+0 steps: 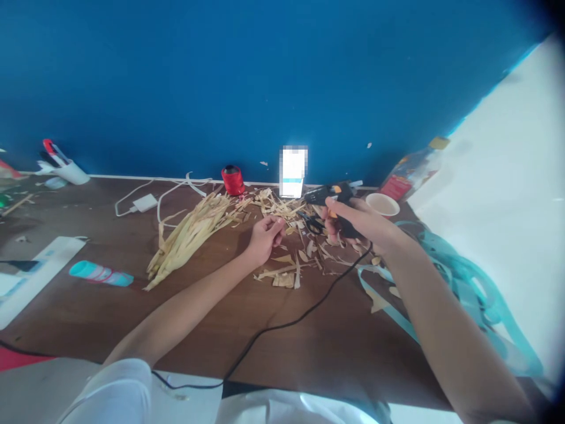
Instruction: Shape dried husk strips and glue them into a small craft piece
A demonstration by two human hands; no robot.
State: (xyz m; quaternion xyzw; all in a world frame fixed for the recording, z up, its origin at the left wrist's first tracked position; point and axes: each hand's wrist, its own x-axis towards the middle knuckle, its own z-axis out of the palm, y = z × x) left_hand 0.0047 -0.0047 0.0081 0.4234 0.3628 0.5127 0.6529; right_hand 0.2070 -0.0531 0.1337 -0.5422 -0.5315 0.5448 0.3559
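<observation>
My right hand (pixel 359 219) is wrapped round the handle of a black and orange hot glue gun (pixel 321 194). The gun's nozzle points left, and a pale glue stick juts from its back end. A black cord (pixel 282 324) trails from the handle across the table to the front edge. My left hand (pixel 265 238) is closed in a pinch, left of the nozzle and lower; what its fingertips hold, if anything, is too small to make out. Dried husk scraps (pixel 285 277) lie scattered around both hands. Dark-handled scissors (pixel 312 222) rest among them, partly covered.
A bundle of dried husks (pixel 189 235) lies left of my left hand. Behind stand a red thread spool (pixel 232 180) and a bright phone screen (pixel 292 171). A white bowl (pixel 382 205), a bottle (pixel 408 171) and teal ribbon (pixel 463 282) are at right. A blue roll (pixel 100 274) lies left.
</observation>
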